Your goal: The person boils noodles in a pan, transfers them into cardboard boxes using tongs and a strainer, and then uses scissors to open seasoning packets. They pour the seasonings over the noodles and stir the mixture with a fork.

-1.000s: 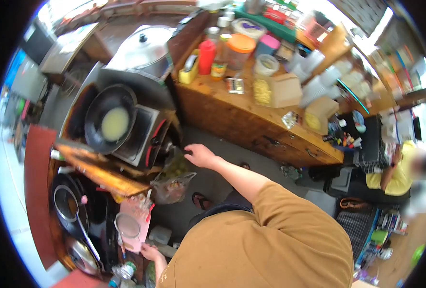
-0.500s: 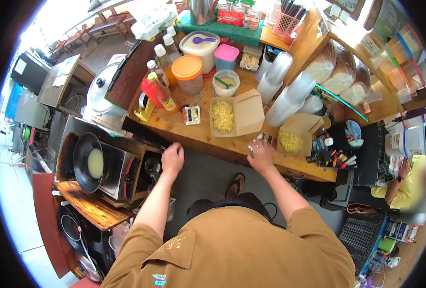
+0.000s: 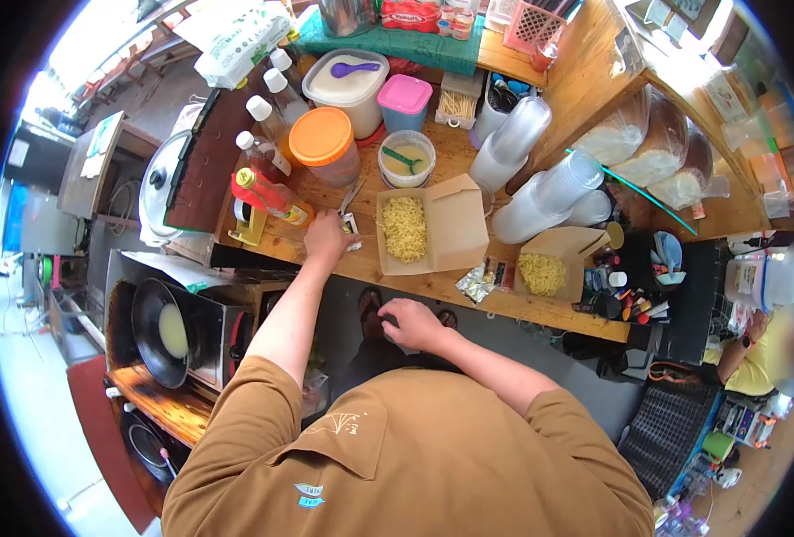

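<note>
My left hand (image 3: 326,238) reaches onto the wooden counter, its fingers closed on the edge of a seasoning sachet (image 3: 351,234), which they partly cover. Right of it, an open cardboard box (image 3: 455,224) contains yellow noodles (image 3: 404,230). My right hand (image 3: 415,325) hovers in front of the counter edge, fingers loosely bent and apart, with nothing visible in them. Silvery sachets (image 3: 478,280) lie between this box and a second cardboard box (image 3: 578,246), which also has noodles (image 3: 542,274) in it.
A wok (image 3: 153,327) with pale liquid sits on a stove at left. Sauce bottles (image 3: 274,204), an orange-lidded tub (image 3: 323,137) and a white tub with a green spoon (image 3: 406,174) stand behind. Stacked plastic cups (image 3: 540,206) lean at right. Another person's arm (image 3: 739,351) shows far right.
My left hand has moved up from the counter's front edge onto the sachet. My right hand has left the silvery sachets beside the second box and come back toward my body.
</note>
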A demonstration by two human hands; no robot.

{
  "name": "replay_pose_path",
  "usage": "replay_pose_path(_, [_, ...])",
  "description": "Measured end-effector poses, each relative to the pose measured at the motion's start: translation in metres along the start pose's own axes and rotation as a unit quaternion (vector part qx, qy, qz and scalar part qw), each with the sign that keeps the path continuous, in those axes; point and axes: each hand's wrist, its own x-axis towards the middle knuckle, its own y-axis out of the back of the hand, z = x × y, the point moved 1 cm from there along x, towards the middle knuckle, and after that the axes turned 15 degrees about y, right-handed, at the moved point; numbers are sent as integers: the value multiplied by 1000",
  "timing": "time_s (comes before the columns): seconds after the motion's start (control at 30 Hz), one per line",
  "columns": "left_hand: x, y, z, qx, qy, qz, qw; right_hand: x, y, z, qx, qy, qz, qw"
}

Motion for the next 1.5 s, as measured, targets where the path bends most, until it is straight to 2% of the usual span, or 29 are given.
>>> replay_pose_path(0.07, [7, -6, -5, -11, -33, -39, 999, 29, -20, 4, 142, -112, 75, 981])
replay_pose_path(0.1, [8, -9, -10, -27, -35, -51, 998, 42, -32, 8, 221, -187, 125, 949])
replay_pose_path(0.13, [10, -10, -15, -26, -41, -56, 997, 55, -49, 16, 220, -193, 129, 948])
replay_pose_path(0.2, [17, -14, -25, -99, -61, -128, 985, 79, -77, 34, 318, -290, 243, 869])
replay_pose_path(0.23, [23, -25, -30, -138, -104, -90, 981, 91, -74, 25, 385, -311, 272, 825])
replay_pose_path(0.27, [25, -21, -27, -137, -107, -93, 980, 101, -73, 23, 384, -313, 275, 824])
replay_pose_path(0.3, [24, -19, -24, -314, -16, -125, 941, 107, -71, 19, 295, -296, 275, 866])
replay_pose_path(0.33, [23, -17, -22, -476, 78, -150, 863, 112, -67, 14, 203, -276, 270, 900])
replay_pose_path(0.37, [25, -14, -21, -432, 21, -42, 901, 121, -51, 0, 205, -297, 247, 899])
replay_pose_path(0.4, [25, -11, -23, -431, 19, -45, 901, 127, -52, 0, 205, -299, 250, 898])
replay_pose_path(0.47, [14, 7, -27, -249, -125, 69, 958, 139, -54, 4, -11, -238, 271, 933])
replay_pose_path(0.5, [10, 13, -29, -170, -98, 0, 980, 147, -55, 8, -75, -205, 274, 937])
replay_pose_path(0.53, [13, 8, -36, -169, -102, -1, 980, 156, -53, 8, -75, -207, 277, 935])
replay_pose_path(0.63, [22, -11, -50, -156, -160, -50, 973, 181, -43, 14, -8, -321, 271, 907])
replay_pose_path(0.67, [24, -9, -52, -156, -163, -52, 973, 186, -42, 19, -9, -323, 273, 906])
replay_pose_path(0.73, [27, -6, -53, -167, -203, -40, 964, 190, -43, 28, -31, -386, 234, 892])
replay_pose_path(0.87, [37, -10, -52, -146, -199, 0, 969, 194, -45, 31, -4, -419, 214, 883])
replay_pose_path(0.93, [41, -11, -47, -77, -148, -43, 985, 191, -46, 28, 33, -372, 232, 898])
replay_pose_path(1.07, [34, 11, -41, -17, -117, -81, 990, 170, -48, 21, 47, -352, 278, 893])
replay_pose_path(1.13, [27, 20, -38, -1, -106, -84, 991, 155, -44, 15, 72, -367, 197, 906])
replay_pose_path(1.17, [23, 18, -36, -2, -110, -86, 990, 146, -44, 13, 70, -369, 200, 905])
replay_pose_path(1.23, [19, 16, -32, -2, -119, -29, 993, 133, -42, 8, 127, -334, 212, 910])
replay_pose_path(1.27, [21, 9, -32, -3, -121, -30, 992, 129, -35, -2, 126, -335, 214, 909])
replay_pose_path(1.37, [28, 2, -34, 32, -142, -53, 988, 115, -24, -21, 182, -317, 263, 893])
replay_pose_path(1.5, [16, 16, -26, 31, -120, -48, 991, 96, -24, -21, 276, -244, 355, 859])
